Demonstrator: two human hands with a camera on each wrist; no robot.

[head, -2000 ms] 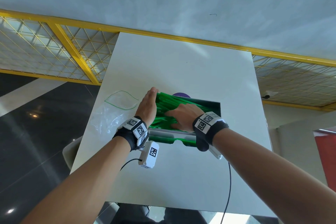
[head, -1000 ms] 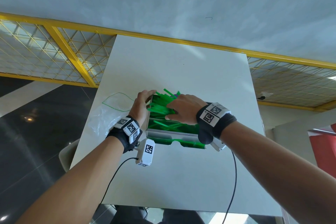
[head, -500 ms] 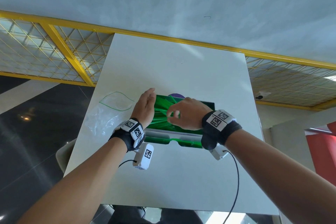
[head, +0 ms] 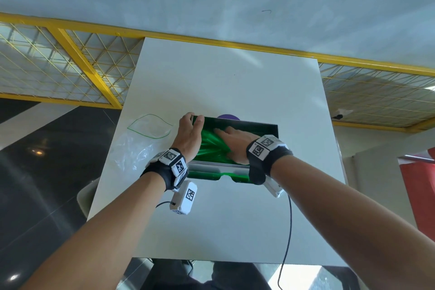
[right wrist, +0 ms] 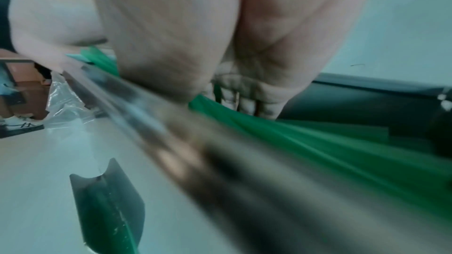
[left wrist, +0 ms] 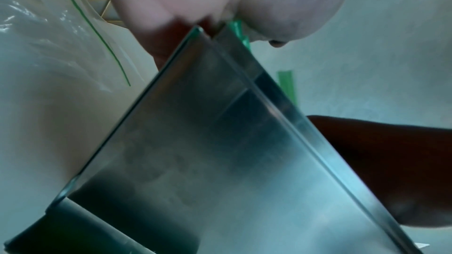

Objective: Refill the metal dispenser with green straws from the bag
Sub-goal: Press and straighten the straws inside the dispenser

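The open metal dispenser [head: 270,127] stands mid-table with green straws [head: 210,148] lying fanned and crossed inside. My left hand [head: 194,120] is at its left wall, thumb inside and fingers outside, pinching the far-left corner; in the left wrist view the steel wall [left wrist: 208,142] runs up between thumb and fingers [left wrist: 159,3]. My right hand [head: 226,134] lies palm down in the box, its straight fingers [right wrist: 247,104] pressing on the straws [right wrist: 318,142]. More green shows in the front dispensing tray [head: 211,175]. The clear bag [head: 138,146] with a green zip line lies flat, left of the dispenser.
A purple round thing [head: 227,117] peeks out behind the dispenser's back wall. The white table [head: 223,82] ends at a yellow railing [head: 77,59] at the far side; dark floor lies left. A black cable [head: 288,223] hangs off the near edge.
My right hand, lifted with curled fingers half a second ago, has come down flat onto the straws. The left hand has slid to the dispenser's far-left corner and pinched it.
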